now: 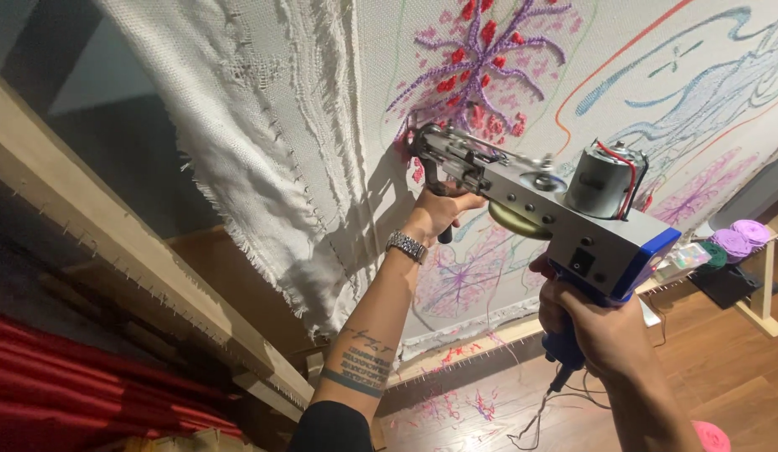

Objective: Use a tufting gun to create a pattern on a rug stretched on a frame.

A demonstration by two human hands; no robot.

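I have the tufting gun (539, 197) up against the cloth (322, 100) stretched on the wooden frame (112, 251), its needle end touching the weave at the lower left edge of the purple and red branching motif (481, 59). My left hand (443, 209) is wrapped around the front handle under the nose, fingers (464, 203) curled shut on it. My right hand (594, 322) grips the blue rear handle, fingers pressed around it; I cannot tell whether one rests on a trigger. The power cord (539, 410) hangs from the bottom of that handle toward the wooden floor (724, 368).

To do this pass well, I judge the nose should stay square to the cloth and pressed firmly in, since a gun that leans or lifts off is likely to skip or tear the weave. The left hand should steer and push while the right only carries the weight. I would follow the drawn coloured lines at an even pace and keep the cord clear of my arms. A loose fold of the cloth hangs at the left with a frayed edge; I would stay away from that slack part. Yarn cones (740, 234) stand on a shelf at the far right, well apart from the gun.
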